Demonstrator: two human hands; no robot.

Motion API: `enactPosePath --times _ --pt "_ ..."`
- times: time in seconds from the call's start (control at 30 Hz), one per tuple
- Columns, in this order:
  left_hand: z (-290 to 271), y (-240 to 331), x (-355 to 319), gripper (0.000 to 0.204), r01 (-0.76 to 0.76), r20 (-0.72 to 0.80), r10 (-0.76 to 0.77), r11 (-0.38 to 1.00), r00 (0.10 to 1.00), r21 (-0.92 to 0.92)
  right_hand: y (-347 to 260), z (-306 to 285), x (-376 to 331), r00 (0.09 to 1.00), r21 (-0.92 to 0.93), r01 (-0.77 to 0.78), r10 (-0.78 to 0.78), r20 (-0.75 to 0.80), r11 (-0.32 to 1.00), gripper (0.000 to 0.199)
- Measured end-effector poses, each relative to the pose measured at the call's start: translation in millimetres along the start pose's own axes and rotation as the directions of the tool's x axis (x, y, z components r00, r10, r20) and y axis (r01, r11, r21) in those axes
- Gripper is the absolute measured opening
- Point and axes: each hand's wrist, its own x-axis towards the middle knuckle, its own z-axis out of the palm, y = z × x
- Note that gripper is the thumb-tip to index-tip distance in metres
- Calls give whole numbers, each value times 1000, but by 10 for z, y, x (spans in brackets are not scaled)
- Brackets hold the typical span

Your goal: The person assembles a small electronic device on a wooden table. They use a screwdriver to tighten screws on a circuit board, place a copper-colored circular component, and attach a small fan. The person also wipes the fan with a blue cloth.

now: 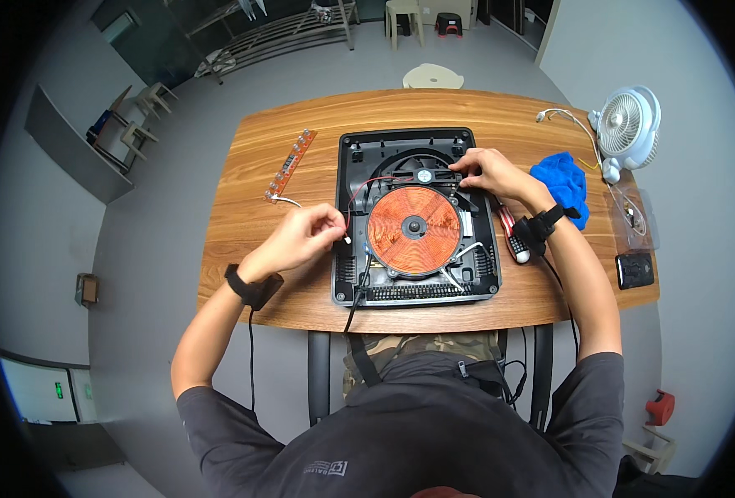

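Observation:
An opened induction cooker base (352, 178) lies on the table in front of me, its black housing exposed. A round copper coil (396, 241) fills its middle. Behind the coil sits a black cooling fan (423, 176) with a pale round hub. My left hand (305, 236) is closed at the housing's left edge, pinching a thin red-and-black fan cable (350, 209); the white plug (347, 240) at its end sticks out below the fingertips. My right hand (488, 173) grips the right end of the fan's frame between thumb and fingers.
A narrow orange circuit board (291, 164) with a white lead lies at left. At right are a red-and-black hand tool (513, 236), a blue cloth (563, 187), a white desk fan (627, 124), a clear plastic tray (629, 217) and a small black box (635, 271). A pale stool (432, 76) stands beyond the table.

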Motion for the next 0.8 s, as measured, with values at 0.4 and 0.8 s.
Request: enactPosePath --times 0.4,0.8 --pt "160 7 130 10 25 74 -27 999 997 24 19 -13 -3 1000 -20 4 -4 1 1000 40" --pt "264 -28 173 9 -70 -1 73 969 997 236 27 12 -12 1000 -32 25 -26 -17 999 40"
